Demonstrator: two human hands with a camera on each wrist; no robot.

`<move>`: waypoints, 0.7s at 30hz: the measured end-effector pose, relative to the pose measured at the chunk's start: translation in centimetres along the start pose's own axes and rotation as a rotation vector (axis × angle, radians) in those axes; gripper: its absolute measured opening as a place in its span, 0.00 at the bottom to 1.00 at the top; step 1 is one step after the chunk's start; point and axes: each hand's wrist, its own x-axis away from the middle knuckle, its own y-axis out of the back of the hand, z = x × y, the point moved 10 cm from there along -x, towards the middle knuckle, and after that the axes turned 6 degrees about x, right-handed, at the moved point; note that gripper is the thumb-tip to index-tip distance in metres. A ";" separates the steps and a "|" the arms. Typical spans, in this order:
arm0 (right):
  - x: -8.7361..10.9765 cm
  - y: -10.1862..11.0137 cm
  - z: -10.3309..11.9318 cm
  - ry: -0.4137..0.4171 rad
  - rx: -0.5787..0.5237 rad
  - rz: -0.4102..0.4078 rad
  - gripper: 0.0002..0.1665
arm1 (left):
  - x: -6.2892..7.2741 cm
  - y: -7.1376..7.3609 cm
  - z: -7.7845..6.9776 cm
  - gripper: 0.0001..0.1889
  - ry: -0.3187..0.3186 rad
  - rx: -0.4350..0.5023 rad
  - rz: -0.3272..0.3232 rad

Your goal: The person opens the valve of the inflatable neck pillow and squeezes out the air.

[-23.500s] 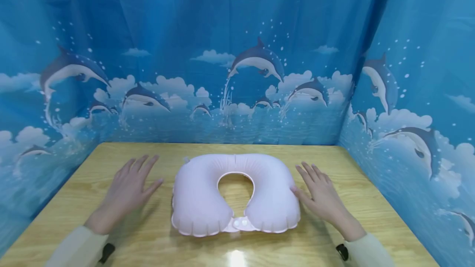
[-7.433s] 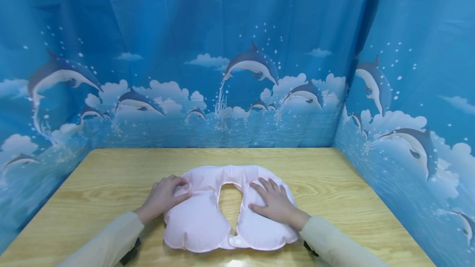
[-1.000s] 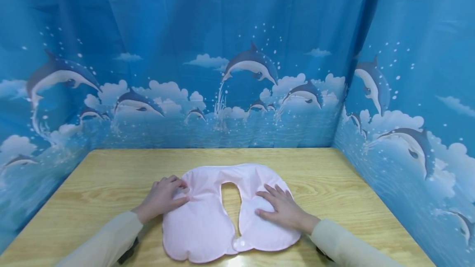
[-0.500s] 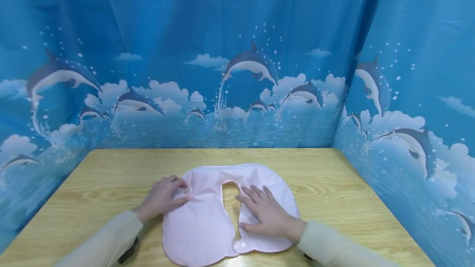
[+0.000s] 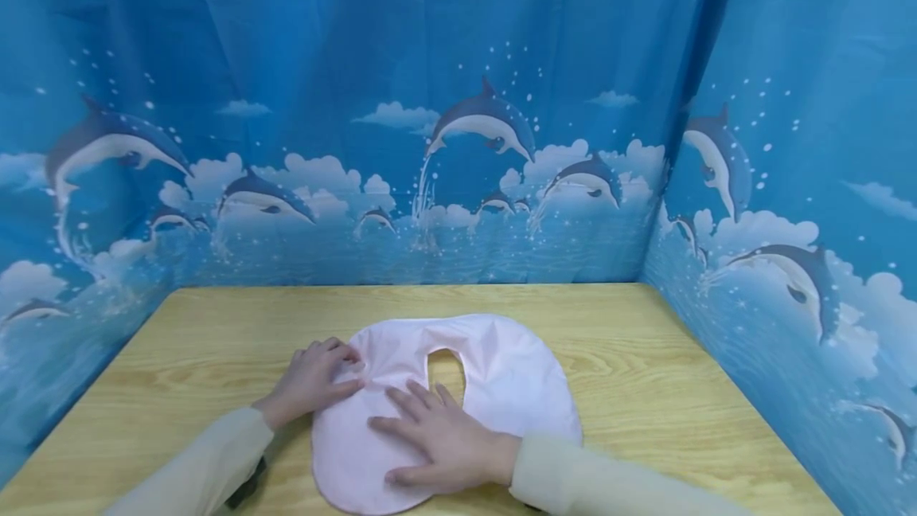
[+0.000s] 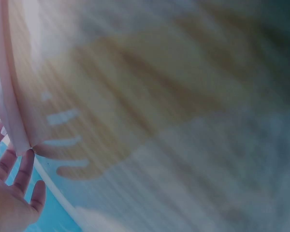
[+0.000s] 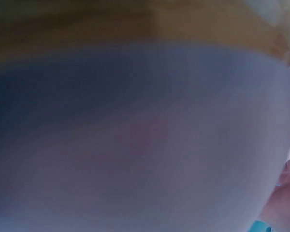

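A pale pink inflatable neck pillow (image 5: 526, 377) lies nearly flat on the wooden table, wrinkled around its central opening. At its upper left edge my left hand (image 5: 308, 382) pinches the small clear valve between thumb and fingers. In the left wrist view the fingers (image 6: 24, 171) meet the pillow's edge (image 6: 12, 96). My right hand (image 5: 447, 440) lies with spread fingers across the pillow's left lobe, pressing it and covering the front snap tab. Blurred pink fabric (image 7: 135, 145) fills most of the right wrist view.
The light wood-grain table (image 5: 236, 325) runs back to a blue curtain (image 5: 344, 86) printed with dolphins and clouds. Another stretch of curtain stands along the right side. Both forearms wear pale sleeves (image 5: 204, 464).
Plump at first, the pillow has gone flat. My right hand has slid left from the right lobe across to the left one. The left hand keeps its place at the valve.
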 end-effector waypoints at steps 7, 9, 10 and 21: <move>-0.6 -1.8 0.8 -0.001 0.005 0.092 0.38 | 0.0 -0.1 0.1 0.17 0.013 0.008 0.020; -0.6 -2.1 1.0 0.003 0.016 0.108 0.38 | 0.0 -0.1 0.2 0.18 0.017 0.009 0.024; -0.6 -2.3 1.0 0.004 0.026 0.115 0.38 | 0.0 -0.1 0.2 0.18 0.021 0.011 0.026; -0.4 -2.9 1.2 -0.004 0.036 0.183 0.37 | -0.1 0.0 0.2 0.18 0.038 0.010 0.030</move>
